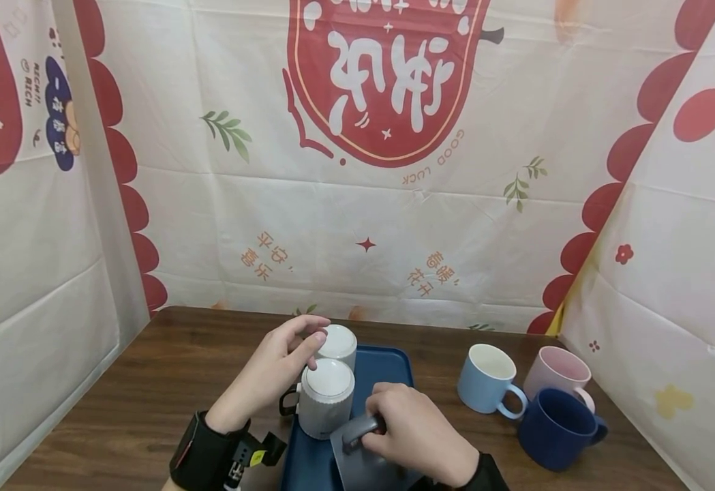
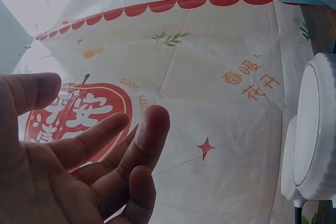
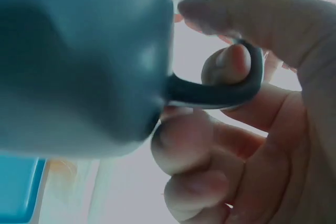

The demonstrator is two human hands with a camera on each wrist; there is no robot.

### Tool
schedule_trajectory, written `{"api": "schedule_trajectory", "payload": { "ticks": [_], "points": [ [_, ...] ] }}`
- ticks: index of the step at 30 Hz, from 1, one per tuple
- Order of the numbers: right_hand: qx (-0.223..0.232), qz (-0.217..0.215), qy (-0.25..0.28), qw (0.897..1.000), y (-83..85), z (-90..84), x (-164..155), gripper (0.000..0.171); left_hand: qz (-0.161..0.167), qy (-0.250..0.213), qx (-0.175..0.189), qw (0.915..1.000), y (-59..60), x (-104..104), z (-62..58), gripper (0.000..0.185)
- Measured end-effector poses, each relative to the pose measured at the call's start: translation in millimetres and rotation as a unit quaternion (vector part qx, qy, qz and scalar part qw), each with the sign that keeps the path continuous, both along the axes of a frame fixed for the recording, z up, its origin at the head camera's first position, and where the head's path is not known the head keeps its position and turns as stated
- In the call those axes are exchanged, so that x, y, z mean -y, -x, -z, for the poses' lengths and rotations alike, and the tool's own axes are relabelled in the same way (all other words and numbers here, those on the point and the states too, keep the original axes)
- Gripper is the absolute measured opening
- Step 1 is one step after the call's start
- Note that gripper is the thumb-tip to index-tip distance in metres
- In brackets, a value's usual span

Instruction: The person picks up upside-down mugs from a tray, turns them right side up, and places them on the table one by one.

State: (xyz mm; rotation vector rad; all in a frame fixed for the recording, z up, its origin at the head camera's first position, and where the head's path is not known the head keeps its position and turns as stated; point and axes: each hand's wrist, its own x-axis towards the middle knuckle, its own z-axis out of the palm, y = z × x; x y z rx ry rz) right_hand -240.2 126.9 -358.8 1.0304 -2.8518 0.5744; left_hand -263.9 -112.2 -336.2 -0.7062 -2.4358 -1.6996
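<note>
My right hand (image 1: 415,426) grips a dark grey mug (image 1: 366,467) by its handle, over the near part of a blue tray (image 1: 384,365). In the right wrist view, fingers pass through the handle (image 3: 215,95) and the thumb lies on top of it. Two white mugs stand upside down along the tray's left side, the front mug (image 1: 328,402) with a dark handle toward the left and the rear mug (image 1: 340,344) partly covered by my left hand (image 1: 280,361). That left hand holds nothing, its fingers loosely bent beside the white mugs, as the left wrist view also shows.
On the right of the wooden table (image 1: 210,354) stand three upright mugs: a light blue mug (image 1: 480,389), a pink mug (image 1: 544,375) and a navy mug (image 1: 550,436). Printed cloth (image 1: 332,218) hangs behind the table and along both sides.
</note>
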Motion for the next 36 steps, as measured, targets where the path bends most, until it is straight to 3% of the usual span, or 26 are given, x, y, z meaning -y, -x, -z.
{"api": "schedule_trajectory", "payload": {
  "ticks": [9, 17, 23, 28, 36],
  "points": [
    [-0.044, 0.03, 0.053, 0.997, 0.4, -2.6, -5.2, 0.021, -0.001, 0.003, -0.001, 1.0, -0.1, -1.4, 1.1, 0.038],
    [-0.096, 0.066, 0.121, 0.986, -0.5, -2.3, -8.6, 0.023, 0.007, 0.009, -0.014, 0.9998, -1.1, -2.3, 1.4, 0.039],
    [-0.074, 0.082, 0.173, 0.979, -0.4, -3.7, -9.5, 0.023, 0.016, 0.015, -0.017, 0.9996, -2.5, -3.8, 1.2, 0.039],
    [-0.053, 0.103, 0.232, 0.966, 0.4, -3.6, -7.9, 0.024, 0.02, 0.019, -0.02, 0.9994, -2.6, -3.7, 2.7, 0.038],
    [-0.103, 0.111, 0.302, 0.941, 5.3, -2.6, -8.2, 0.026, 0.018, 0.019, -0.038, 0.9989, 0.0, -1.6, 4.1, 0.037]
  ]
}}
